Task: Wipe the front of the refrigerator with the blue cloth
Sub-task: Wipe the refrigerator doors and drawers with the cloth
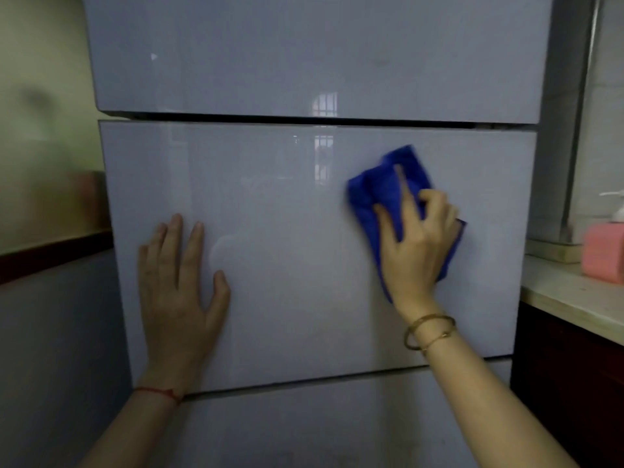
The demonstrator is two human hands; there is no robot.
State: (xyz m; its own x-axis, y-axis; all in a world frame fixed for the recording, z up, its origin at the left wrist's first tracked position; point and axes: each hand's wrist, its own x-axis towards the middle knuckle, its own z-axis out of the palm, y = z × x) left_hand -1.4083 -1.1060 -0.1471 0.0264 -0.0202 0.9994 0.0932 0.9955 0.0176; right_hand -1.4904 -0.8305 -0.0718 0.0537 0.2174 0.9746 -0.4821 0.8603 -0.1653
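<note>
The glossy pale-grey refrigerator fills the view, with an upper door, a middle drawer front and a lower panel divided by dark gaps. My right hand presses a bunched blue cloth against the right part of the middle front; the cloth sticks out above and to the left of my fingers. My left hand lies flat on the left part of the same front, fingers spread, holding nothing.
A pale stone counter over a dark cabinet adjoins the refrigerator on the right, with a pink box and a white pump bottle on it. To the left is a wall with a dark red rail.
</note>
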